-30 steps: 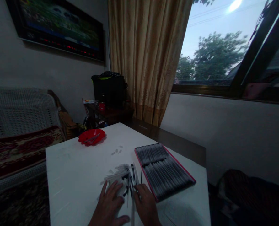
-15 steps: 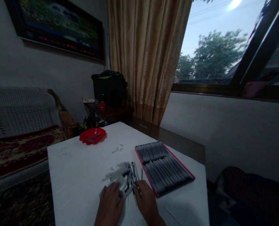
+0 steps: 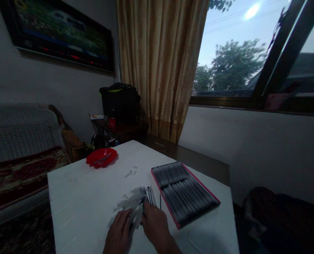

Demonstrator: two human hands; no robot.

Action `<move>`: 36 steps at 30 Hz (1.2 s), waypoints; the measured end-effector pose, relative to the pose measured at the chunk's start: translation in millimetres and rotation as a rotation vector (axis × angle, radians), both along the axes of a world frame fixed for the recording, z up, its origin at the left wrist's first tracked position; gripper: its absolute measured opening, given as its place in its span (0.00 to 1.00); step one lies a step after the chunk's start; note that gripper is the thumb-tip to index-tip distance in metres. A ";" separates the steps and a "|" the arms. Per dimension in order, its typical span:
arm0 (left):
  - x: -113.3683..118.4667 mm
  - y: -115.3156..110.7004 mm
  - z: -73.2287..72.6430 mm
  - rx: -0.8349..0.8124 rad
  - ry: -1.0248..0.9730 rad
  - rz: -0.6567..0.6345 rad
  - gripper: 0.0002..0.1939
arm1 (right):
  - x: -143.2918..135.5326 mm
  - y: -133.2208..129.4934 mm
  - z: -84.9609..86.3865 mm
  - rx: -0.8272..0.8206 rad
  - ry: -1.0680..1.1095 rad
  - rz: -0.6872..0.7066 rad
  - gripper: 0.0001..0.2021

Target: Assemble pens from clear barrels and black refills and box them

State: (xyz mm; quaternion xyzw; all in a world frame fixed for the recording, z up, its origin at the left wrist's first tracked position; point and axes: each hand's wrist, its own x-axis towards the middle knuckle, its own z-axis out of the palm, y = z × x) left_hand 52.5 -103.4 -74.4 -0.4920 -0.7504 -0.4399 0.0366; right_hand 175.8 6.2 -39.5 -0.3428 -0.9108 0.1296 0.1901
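Observation:
A loose pile of thin translucent strips, like clear plastic sleeves [image 3: 130, 203], lies on the white tabletop, with several slim black sticks [image 3: 150, 194] at its right side. My left hand [image 3: 118, 229] rests at the near left of the pile, fingers curled together over some strips; what they grip is hidden. My right hand [image 3: 155, 222] is closed in a pinch at the pile's right edge, beside dark stick ends; its fingers cover whatever is held. Right of it lies a shallow pink-edged box [image 3: 172, 213] filled with two rows of slim dark sticks in clear wrapping [image 3: 191, 197].
A red scalloped dish [image 3: 98, 154] holding thin pieces stands at the table's far left. Small translucent scraps [image 3: 131, 172] lie beyond the pile. A single black stick [image 3: 160, 201] lies beside the box. The white table [image 3: 77, 201] borders a woven sofa [image 3: 21, 130] at left.
My right hand has moved left and closer to my left hand, over the pile. The whole view has shifted slightly; the box and dish stay in place on the table.

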 end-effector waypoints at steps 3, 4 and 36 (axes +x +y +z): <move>-2.4 0.2 -2.4 -0.011 0.005 0.021 0.21 | -5.7 -0.1 4.1 -0.014 -0.037 -0.015 0.19; -2.9 0.1 -3.6 -0.020 0.006 0.037 0.21 | -5.7 0.7 4.6 -0.026 -0.029 -0.020 0.19; 9.9 -11.1 12.3 0.117 -0.545 0.061 0.19 | 24.9 9.5 -13.7 -0.871 1.102 -0.121 0.24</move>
